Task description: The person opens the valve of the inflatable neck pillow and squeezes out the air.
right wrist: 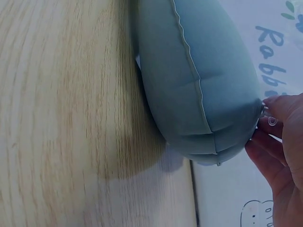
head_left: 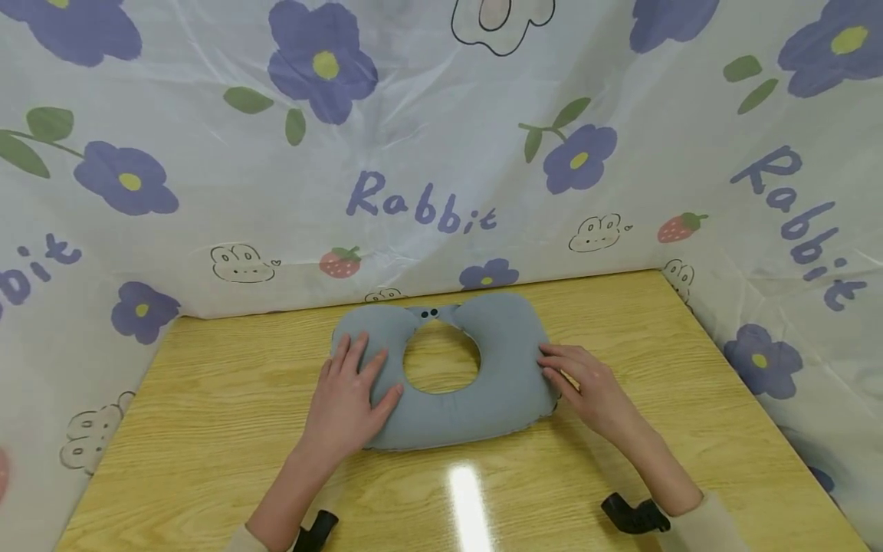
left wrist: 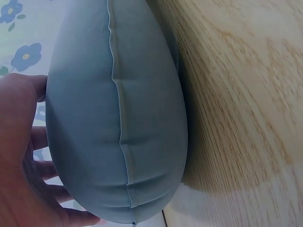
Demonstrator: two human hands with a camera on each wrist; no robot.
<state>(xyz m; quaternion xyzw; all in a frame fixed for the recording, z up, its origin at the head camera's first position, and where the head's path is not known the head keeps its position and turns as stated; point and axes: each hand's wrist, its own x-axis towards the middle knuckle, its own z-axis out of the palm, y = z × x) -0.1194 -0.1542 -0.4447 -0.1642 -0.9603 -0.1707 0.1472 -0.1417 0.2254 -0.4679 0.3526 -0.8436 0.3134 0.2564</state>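
A plump grey-blue inflatable neck pillow lies flat on the wooden table, its two arms meeting at the back around an oval hole. Two black snaps sit where the arms join. My left hand rests on the pillow's left arm with fingers spread. At the right side, my right hand pinches a small clear air valve between thumb and fingers. The valve's round cap shows just beside it. Along the pillow's edge runs a puckered seam.
The wooden table meets a white cloth printed with flowers, rabbits and strawberries at the back and sides. Black wrist mounts sit low by both sleeves. A bright light reflection falls on the table in front of the pillow.
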